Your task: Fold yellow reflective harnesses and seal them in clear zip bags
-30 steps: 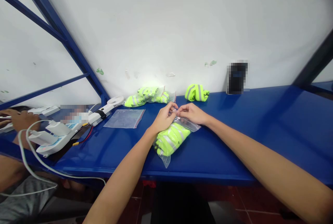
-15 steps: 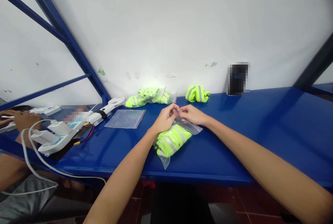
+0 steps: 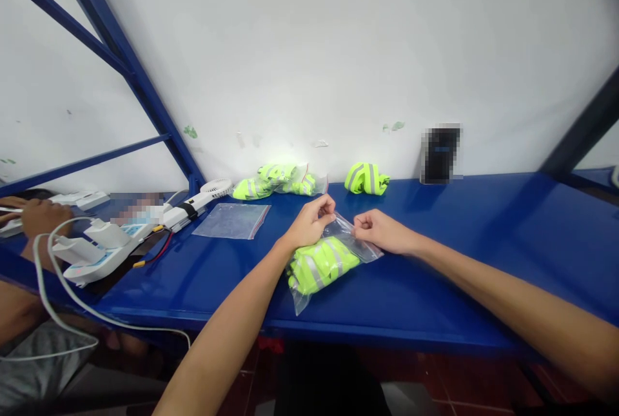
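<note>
A clear zip bag (image 3: 344,230) lies near the front of the blue table with a folded yellow-green reflective vest (image 3: 323,264) inside. My left hand (image 3: 312,219) pinches the far left end of the bag's mouth. Along the red-lined opening, my right hand (image 3: 380,230) has its fingers closed on the edge. The bag's plastic is stretched between the two hands, and the vest bulges below them. Whether the seal is closed along its whole length I cannot tell.
A flat zip bag (image 3: 232,220) lies to the left. Several bagged vests (image 3: 278,180) and a loose rolled vest (image 3: 366,178) sit by the wall. A power strip (image 3: 109,251) with cables, a small fan (image 3: 216,188) and a co-worker's hand (image 3: 46,217) are at left; a blurred phone-like object (image 3: 439,155) leans at right.
My right hand has slid right along the bag's mouth, away from my left hand, which stays at the left end. More of the bag's upper edge shows between them.
</note>
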The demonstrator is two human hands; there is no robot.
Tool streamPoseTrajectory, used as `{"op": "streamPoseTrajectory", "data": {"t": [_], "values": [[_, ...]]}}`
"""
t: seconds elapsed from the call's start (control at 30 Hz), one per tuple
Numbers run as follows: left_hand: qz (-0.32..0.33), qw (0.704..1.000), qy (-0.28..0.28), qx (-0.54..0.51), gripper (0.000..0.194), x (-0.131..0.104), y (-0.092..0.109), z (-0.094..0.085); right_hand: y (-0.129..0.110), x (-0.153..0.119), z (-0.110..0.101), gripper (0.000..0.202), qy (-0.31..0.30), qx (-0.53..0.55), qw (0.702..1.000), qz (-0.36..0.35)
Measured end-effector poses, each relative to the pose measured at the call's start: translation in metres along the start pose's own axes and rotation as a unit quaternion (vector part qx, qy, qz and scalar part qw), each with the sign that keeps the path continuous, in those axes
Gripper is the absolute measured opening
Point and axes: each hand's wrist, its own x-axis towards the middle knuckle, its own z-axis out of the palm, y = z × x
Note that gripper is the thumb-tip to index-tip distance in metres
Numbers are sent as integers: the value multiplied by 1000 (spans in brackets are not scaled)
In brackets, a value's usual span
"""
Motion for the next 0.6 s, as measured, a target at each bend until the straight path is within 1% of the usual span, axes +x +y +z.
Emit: {"op": "streamPoseTrajectory", "data": {"t": [0.07,0.17,0.27,0.37,0.5,0.6], "values": [[12,1000,-9,3,6,1,3,3,-1,-13,0,11,1,12,1000,21],[21,1000,-2,13,7,2,7,5,-6,-28,2,14,5,19,999,51],[15,1000,1,22,7,1,8,4,-14,-37,5,18,14,33,997,73],[12,1000,9,21,7,0,6,1,-19,-42,7,16,18,23,996,85],[9,1000,6,5,8,-1,0,-1,-14,-46,9,19,23,-2,997,73],[11,1000,5,-3,8,-1,-2,-1,-6,-50,8,25,11,-6,997,71]]}}
